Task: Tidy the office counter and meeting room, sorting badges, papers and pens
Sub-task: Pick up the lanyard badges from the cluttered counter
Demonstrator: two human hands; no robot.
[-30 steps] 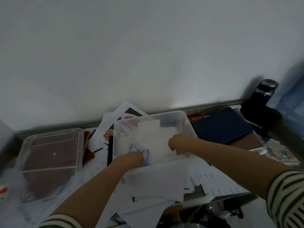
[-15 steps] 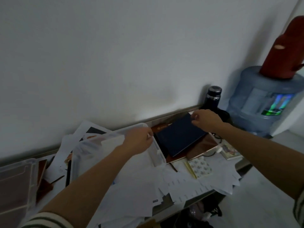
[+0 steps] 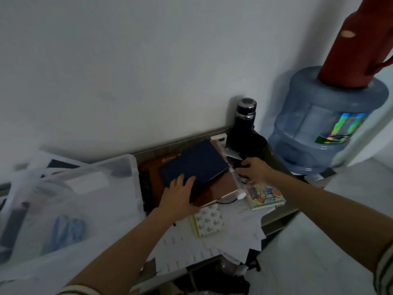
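A dark blue notebook [image 3: 197, 165] lies tilted on top of brown notebooks [image 3: 217, 188] at the counter's back right. My left hand [image 3: 180, 196] rests flat on the blue notebook's near corner with its fingers spread. My right hand [image 3: 255, 170] is at the notebook's right edge, its fingers bent down over small dark clutter; what they hold, if anything, is hidden. Loose white papers [image 3: 212, 250] cover the counter's front. A clear plastic box [image 3: 134, 188] on the left holds a white card [image 3: 87, 184] and a blue lanyard [image 3: 63, 231].
A black flask [image 3: 244, 124] stands against the wall behind the notebooks. A cartoon spiral notebook [image 3: 263, 195] and a small patterned notepad [image 3: 209, 222] lie near the counter's right edge. A blue water jug [image 3: 325, 128] with a red object [image 3: 361, 39] on top stands to the right.
My left hand left the clear box's rim and came down on the blue notebook. My right hand moved from the notebook's far corner to its right edge. The view swung right.
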